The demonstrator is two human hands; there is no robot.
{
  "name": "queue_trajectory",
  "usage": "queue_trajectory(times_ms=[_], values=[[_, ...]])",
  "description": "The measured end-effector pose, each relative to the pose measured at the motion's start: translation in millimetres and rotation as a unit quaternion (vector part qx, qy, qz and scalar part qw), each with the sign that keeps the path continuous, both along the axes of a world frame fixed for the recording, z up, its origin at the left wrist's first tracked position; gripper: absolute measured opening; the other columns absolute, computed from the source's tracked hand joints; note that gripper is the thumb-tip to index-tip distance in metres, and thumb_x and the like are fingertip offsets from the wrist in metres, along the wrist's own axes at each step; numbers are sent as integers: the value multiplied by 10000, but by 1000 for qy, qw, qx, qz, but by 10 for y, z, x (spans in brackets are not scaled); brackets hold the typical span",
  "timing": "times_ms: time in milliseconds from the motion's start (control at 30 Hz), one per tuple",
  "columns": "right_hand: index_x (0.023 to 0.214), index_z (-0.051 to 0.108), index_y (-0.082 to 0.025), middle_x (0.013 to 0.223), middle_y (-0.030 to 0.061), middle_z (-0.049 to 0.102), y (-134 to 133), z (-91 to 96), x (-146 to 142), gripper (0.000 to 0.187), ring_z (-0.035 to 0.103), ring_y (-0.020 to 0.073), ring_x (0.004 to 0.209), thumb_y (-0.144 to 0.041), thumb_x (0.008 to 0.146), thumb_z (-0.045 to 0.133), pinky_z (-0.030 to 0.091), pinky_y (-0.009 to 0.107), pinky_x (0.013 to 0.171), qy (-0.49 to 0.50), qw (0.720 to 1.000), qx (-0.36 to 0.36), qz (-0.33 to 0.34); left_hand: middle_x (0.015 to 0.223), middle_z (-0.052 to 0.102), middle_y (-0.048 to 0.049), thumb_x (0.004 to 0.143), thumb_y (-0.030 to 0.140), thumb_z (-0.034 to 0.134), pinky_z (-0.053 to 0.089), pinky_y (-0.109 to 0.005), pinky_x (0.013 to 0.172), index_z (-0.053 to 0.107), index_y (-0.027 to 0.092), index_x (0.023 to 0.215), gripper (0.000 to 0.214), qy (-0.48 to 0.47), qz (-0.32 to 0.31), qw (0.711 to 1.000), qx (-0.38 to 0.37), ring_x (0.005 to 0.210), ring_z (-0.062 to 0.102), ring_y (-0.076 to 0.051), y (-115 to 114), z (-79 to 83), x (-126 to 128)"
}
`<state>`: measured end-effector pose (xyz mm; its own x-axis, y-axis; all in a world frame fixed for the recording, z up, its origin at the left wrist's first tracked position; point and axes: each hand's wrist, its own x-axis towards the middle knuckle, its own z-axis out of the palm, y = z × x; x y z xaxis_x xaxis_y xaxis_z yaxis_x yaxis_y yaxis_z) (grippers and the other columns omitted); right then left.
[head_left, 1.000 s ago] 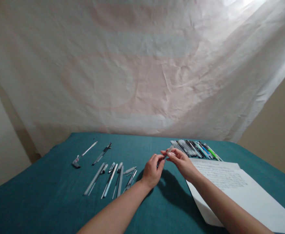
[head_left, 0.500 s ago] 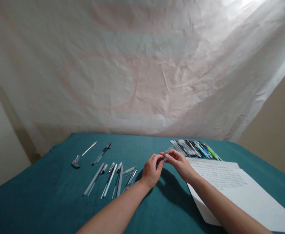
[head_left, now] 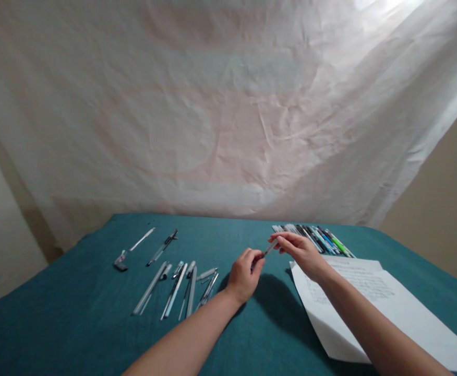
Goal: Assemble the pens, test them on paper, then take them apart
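Above the middle of the table, a slim pen (head_left: 271, 247) with a clear, pale barrel stretches between my two hands. My left hand (head_left: 244, 274) is closed around its lower, darker end, which the fingers mostly hide. With thumb and fingertips, my right hand (head_left: 301, 253) pinches the upper end. Whether the pen is in one piece or parted inside the fingers, I cannot tell. Left of my left forearm lie groups of pen parts: clear barrels (head_left: 150, 288), a light-blue-ended tube (head_left: 176, 290), caps (head_left: 166, 271) and thin refills (head_left: 209, 289).
Many pens (head_left: 314, 239) lie in a row at the back right. Handwritten paper sheets (head_left: 400, 324) spread under my right forearm. Farther left are dark-tipped pen pieces (head_left: 164, 247), a white stick (head_left: 142, 238) and a small crumpled item (head_left: 120, 261). A pale cloth (head_left: 228, 130) hangs behind the table.
My right hand has moved to the right, away from my left hand, baring more of the pen between them. My left hand has stayed nearly still.
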<state>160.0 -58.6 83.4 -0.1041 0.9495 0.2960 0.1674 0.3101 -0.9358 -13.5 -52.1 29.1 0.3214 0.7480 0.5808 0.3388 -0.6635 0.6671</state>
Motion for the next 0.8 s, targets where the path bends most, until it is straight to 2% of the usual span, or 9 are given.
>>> queue_trajectory(times_ms=[200,300,367,467,533,600,667,800], values=[[651,564,-156,570,1,564,81,-129,48,304,480,99,520,-456,697,554,376,223,516,-55,996,11,-63,828,529,-34,817,248,412,390,-242,712,545,190,913,174,14,-20,1000,9,786,495,-135,-9,12,-6],[589,528,-153,527,-3,550,99,-169,73,345,464,94,480,-484,682,553,354,216,477,-108,989,21,-102,828,529,-33,813,241,420,388,-244,718,549,190,909,169,20,-19,1000,12,793,494,-136,-3,14,-9],[580,534,-147,532,14,565,104,-170,88,374,484,102,484,-502,695,525,367,220,478,-136,985,11,-105,835,529,-35,811,236,423,388,-245,721,552,189,909,168,19,-13,1000,13,792,496,-134,7,11,-10],[686,597,-130,639,53,614,94,-130,116,397,545,128,554,-505,729,477,418,240,522,-151,987,-31,-46,849,531,-37,812,230,421,389,-248,726,550,190,924,176,9,-1,1000,10,804,499,-135,27,5,-10],[927,597,-143,823,74,631,77,-89,134,403,579,145,642,-481,739,484,447,258,565,-123,991,-52,5,852,532,-37,814,232,417,390,-249,722,549,190,934,183,0,6,1000,6,804,501,-135,37,2,-12],[1116,508,-188,1009,81,590,57,-59,142,455,589,155,744,-450,743,499,465,278,622,-75,995,-53,44,850,534,-36,815,236,415,392,-247,713,549,191,938,187,-7,9,1000,2,793,503,-132,42,1,-14],[1128,507,-196,1059,82,570,46,-56,137,449,581,163,812,-435,748,502,464,294,679,-42,996,-44,61,848,535,-35,815,237,416,393,-244,708,552,191,936,188,-11,8,1000,-1,785,505,-129,43,2,-19],[917,618,-140,806,73,639,70,-125,114,365,581,160,741,-439,727,527,458,290,660,-35,998,-43,24,843,536,-35,809,235,426,396,-242,708,559,189,922,181,-9,7,1000,-1,777,506,-127,43,2,-29]])
